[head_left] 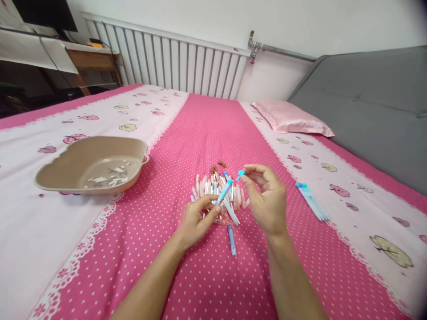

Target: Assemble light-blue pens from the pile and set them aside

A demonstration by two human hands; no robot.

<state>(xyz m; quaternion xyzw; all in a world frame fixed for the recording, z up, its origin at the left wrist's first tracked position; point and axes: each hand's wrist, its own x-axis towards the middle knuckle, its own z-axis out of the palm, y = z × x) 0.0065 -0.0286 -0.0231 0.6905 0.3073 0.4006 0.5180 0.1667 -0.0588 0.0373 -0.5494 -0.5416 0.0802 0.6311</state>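
Observation:
Between thumb and fingers, my left hand (202,218) grips a light-blue pen (224,192), tilted with its bright cyan end up and to the right. My right hand (267,195) pinches a small cyan pen cap (240,174), held apart from the pen, just right of its upper end. Under and behind my hands lies a loose pile of pens (238,195) in pink, white and blue, partly hidden by my left hand. A single blue-violet pen (231,240) lies in front of the pile.
Several light-blue pens lie side by side in a row (312,202) on the right. At left, a beige plastic basin (136,171) contains small white and grey pieces. Brown clips (214,169) lie behind the pile. A pink pillow (290,116) rests farther back on the polka-dot bedspread (213,115).

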